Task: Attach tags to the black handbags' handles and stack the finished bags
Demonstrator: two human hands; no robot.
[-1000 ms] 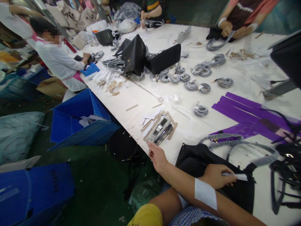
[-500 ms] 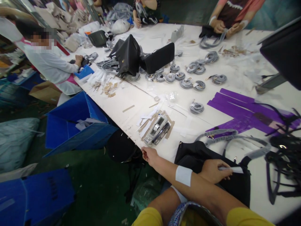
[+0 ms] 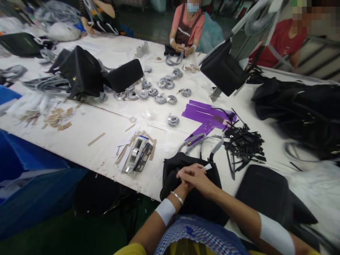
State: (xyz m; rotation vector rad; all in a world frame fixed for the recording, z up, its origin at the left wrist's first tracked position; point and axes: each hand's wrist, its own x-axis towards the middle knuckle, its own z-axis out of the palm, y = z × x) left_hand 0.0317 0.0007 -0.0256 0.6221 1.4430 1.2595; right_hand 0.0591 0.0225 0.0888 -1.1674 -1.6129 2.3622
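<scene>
- White worktable (image 3: 92,156): spread beneath all items listed.
- Black bag (image 3: 203,209): lying at the near edge, under both hands; plastic-wrapped handles (image 3: 215,143) directed toward the far edge.
- Purple sheets (image 3: 198,114): beyond the bag, well in from the near edge.
- Black strap pile (image 3: 244,145): right of the handles.
- Tape dispenser (image 3: 135,152): left of the bag, near the near edge, beside a dark rectangular object (image 3: 143,157).
- Right hand (image 3: 197,180): laid across the left, fingers extended; grip impossible to tell.
- Left hand (image 3: 196,168): partly covered, closed on the white strip.
- White strip (image 3: 208,166): projecting from the fingers, above the bag.
</scene>
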